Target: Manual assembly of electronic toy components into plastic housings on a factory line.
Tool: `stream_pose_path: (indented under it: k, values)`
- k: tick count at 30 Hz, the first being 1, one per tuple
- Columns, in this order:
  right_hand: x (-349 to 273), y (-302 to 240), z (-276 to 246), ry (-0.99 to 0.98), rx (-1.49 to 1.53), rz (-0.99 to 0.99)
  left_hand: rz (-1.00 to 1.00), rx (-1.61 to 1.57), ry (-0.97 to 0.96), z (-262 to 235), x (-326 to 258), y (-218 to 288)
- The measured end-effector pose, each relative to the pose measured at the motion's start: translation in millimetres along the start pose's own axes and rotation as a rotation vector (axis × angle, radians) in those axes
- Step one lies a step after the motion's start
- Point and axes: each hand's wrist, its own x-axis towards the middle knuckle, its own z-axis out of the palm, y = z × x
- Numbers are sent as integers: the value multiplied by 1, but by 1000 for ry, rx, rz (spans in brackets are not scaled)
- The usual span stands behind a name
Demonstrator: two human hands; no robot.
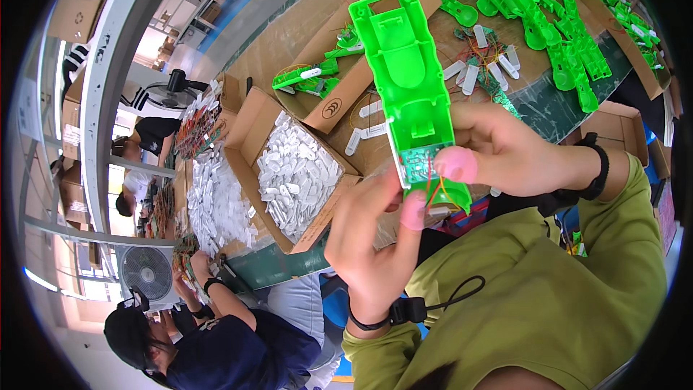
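I hold a long bright green plastic shell (404,65) up over the workbench, its hollow inside facing me. A small green circuit board (415,165) with red and yellow wires sits in its near end. My right hand (505,148) grips that end from the right, with a pink finger cot on one fingertip by the board. My left hand (375,238) reaches up from below, and its pink-capped fingertip (413,211) touches the wires at the shell's end. Both wrists wear black straps.
An open cardboard box (249,126) full of small white plastic parts stands on the bench at left, with more white parts (213,202) heaped beside it. Several green shells (548,14) lie at top right. A person in dark blue (231,339) works at lower left, near a fan (146,273).
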Motion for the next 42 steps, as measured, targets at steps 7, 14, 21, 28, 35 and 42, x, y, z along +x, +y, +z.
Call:
stream_pose_path:
  k: [7,14,21,28,35,42]
  values:
    - [0,11,-5,-65,-48,-64,153,237,18,3,-3,6]
    - [-6,5,-5,-116,-50,154,233,283,-120,-7,5,13]
    - [-4,7,-1,-94,-34,120,190,341,-240,-13,9,21]
    - [-2,15,6,-72,70,150,85,387,-265,-17,1,23]
    - [1,24,12,3,22,45,46,450,-236,-14,-5,16]
    - [-5,9,14,38,-131,9,35,188,38,-7,-17,7]
